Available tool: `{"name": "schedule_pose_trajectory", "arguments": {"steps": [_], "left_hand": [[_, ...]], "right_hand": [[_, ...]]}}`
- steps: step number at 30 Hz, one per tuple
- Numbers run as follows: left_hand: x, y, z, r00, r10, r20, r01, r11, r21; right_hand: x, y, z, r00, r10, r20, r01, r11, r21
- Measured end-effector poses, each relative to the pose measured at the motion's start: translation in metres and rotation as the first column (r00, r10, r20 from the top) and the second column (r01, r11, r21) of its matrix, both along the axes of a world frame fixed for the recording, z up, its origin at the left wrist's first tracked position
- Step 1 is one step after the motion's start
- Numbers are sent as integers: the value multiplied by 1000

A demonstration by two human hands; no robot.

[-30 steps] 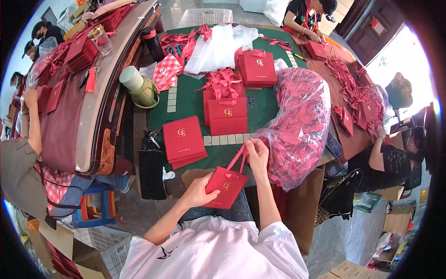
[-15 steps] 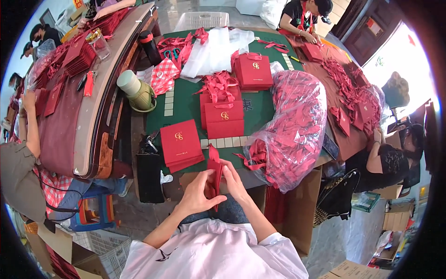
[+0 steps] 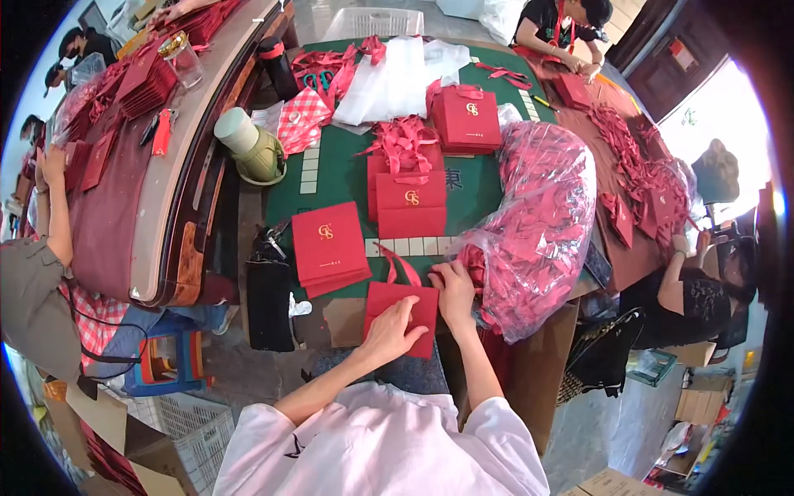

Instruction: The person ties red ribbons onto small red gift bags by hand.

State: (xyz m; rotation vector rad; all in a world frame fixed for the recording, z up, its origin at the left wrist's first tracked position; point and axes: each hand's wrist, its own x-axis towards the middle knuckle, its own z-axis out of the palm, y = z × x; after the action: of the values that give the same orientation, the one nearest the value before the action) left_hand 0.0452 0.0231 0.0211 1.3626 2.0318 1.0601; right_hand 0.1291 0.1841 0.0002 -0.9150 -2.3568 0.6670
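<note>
Risk: bag (image 3: 403, 314) hangs half off the table edge (image 3: 347, 318), so a shove from either palm could tip it into my lap. Its ribbon handle (image 3: 401, 269) could get trapped and creased underneath. Left hand (image 3: 389, 331) lies flat on it, fingers spread; right hand (image 3: 455, 289) pinches the top right corner. Bag is red, folded flat, near the stack (image 3: 329, 248).

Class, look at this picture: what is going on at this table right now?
A person presses a flat red paper gift bag against the edge of the green table with both hands: left hand on its face, right hand at its top edge. A stack of flattened bags lies beside it, and a clear sack of red ribbons sits to the right.
</note>
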Motion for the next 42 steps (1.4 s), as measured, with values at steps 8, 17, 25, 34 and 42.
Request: {"name": "schedule_pose_trajectory", "arguments": {"steps": [8, 17, 25, 34, 42], "left_hand": [[-24, 12, 5, 939, 72, -336, -55, 997, 58], [-33, 23, -1, 935, -30, -352, 15, 999, -45], [-30, 23, 7, 977, 1, -213, -3, 1000, -7], [-21, 19, 19, 980, 9, -199, -7, 1000, 7], [-15, 14, 23, 971, 109, -214, -106, 994, 24]], "right_hand": [[16, -9, 24, 999, 20, -46, -19, 999, 31], [39, -45, 43, 991, 53, -121, -76, 979, -189], [29, -67, 26, 987, -124, -101, 96, 965, -245], [22, -68, 41, 986, -156, -59, 140, 967, -214], [15, -66, 46, 994, -100, -34, 93, 982, -166]]}}
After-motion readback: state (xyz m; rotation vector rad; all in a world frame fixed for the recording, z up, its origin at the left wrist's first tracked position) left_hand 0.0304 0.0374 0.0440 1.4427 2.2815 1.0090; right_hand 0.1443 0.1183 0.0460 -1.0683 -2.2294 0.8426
